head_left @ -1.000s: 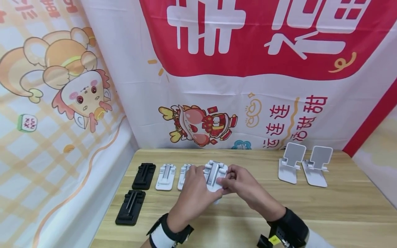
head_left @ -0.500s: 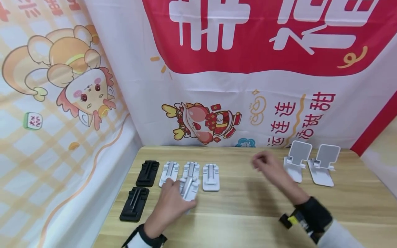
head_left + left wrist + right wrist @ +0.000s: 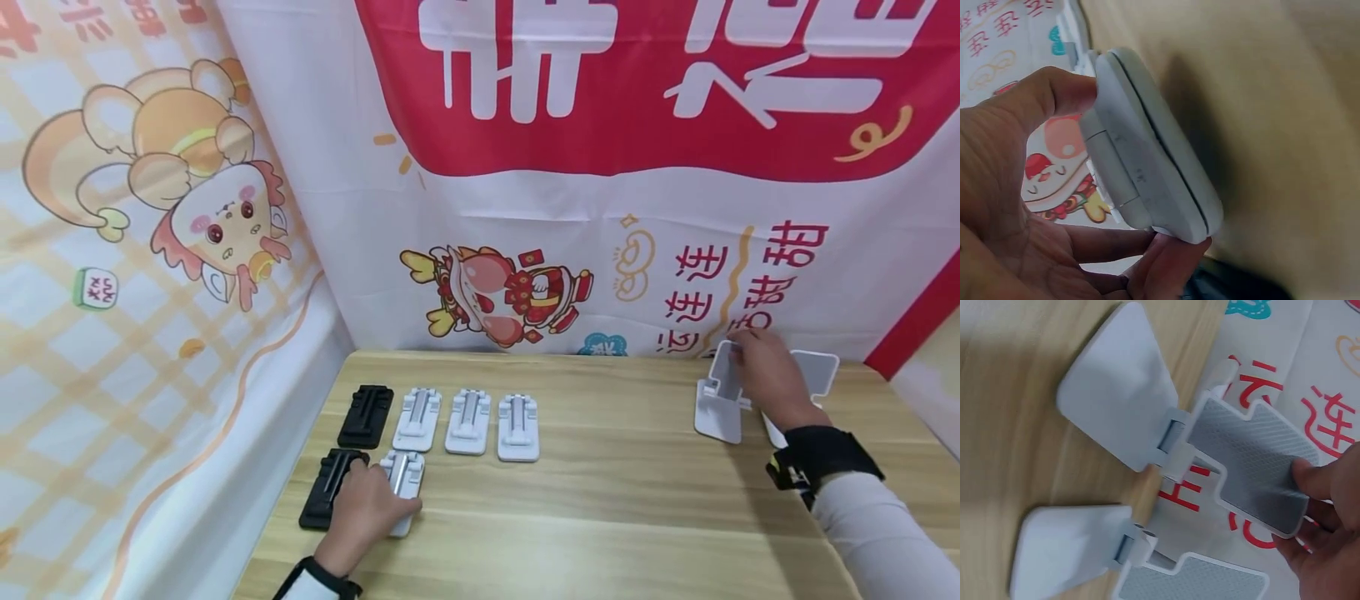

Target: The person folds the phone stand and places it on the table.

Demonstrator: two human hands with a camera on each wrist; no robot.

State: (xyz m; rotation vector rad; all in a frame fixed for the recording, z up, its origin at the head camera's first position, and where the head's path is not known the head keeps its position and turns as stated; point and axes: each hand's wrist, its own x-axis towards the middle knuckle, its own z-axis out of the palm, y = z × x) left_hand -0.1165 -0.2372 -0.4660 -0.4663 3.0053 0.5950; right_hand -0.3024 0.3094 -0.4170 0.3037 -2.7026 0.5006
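Note:
My left hand [image 3: 367,506] grips a folded white phone stand [image 3: 1147,144] by its edges, thumb on one side and fingers on the other. In the head view this folded stand lies close over the table beside a black folded stand [image 3: 322,492]. At the back right, my right hand [image 3: 772,379] pinches the upright grey-padded plate of an unfolded white phone stand [image 3: 1254,462], thumb on the pad and fingers behind. The base [image 3: 1119,387] of that stand is flat on the wood. A second unfolded stand [image 3: 1191,578] is close by, partly hidden by my right hand in the head view.
Three folded white stands [image 3: 468,422] form a row at the back left, with another black folded stand [image 3: 365,417] at its left end. Printed cloth [image 3: 480,200] hangs behind the wooden table [image 3: 600,492] and along its left side.
My left hand has carried the folded white stand left, to beside the front black one. My right hand has let go of it, moved right and taken hold of an unfolded stand.

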